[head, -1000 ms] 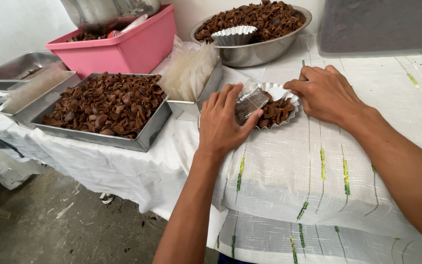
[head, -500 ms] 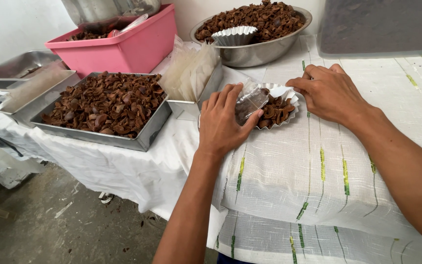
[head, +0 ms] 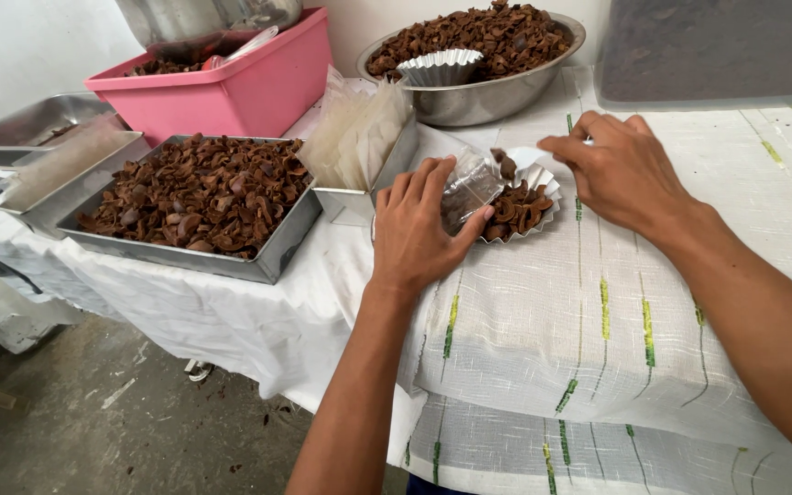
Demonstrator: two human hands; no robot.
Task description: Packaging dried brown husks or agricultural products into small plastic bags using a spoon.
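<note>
At bench centre, head view: left hand [head: 419, 229], fingers curled, gripping a small clear plastic bag [head: 469, 188] between thumb and fingers, the bag held just over the near edge of a fluted foil cup [head: 529, 206]. Foil cup holds dark brown shell-like pieces and rests on a white woven cloth with green stripes [head: 598, 321] that covers the bench. Right hand [head: 621, 170], fingers bent and pressed together, fingertips touching the far rim of the foil cup; whether it pinches anything cannot be told. Left of the hands: a small metal box [head: 359, 203] stuffed with a sheaf of clear bags [head: 355, 137]. Farther left: a rectangular metal tray [head: 272, 261] heaped with brown pieces; beside it a flat empty metal tray [head: 20, 124]. Behind: a pink plastic tub [head: 249, 92] and a round metal bowl [head: 488, 101] piled with brown pieces, a second fluted cup [head: 439, 66] sitting on top of them. Upper right: a grey lidded container [head: 717, 50].
</note>
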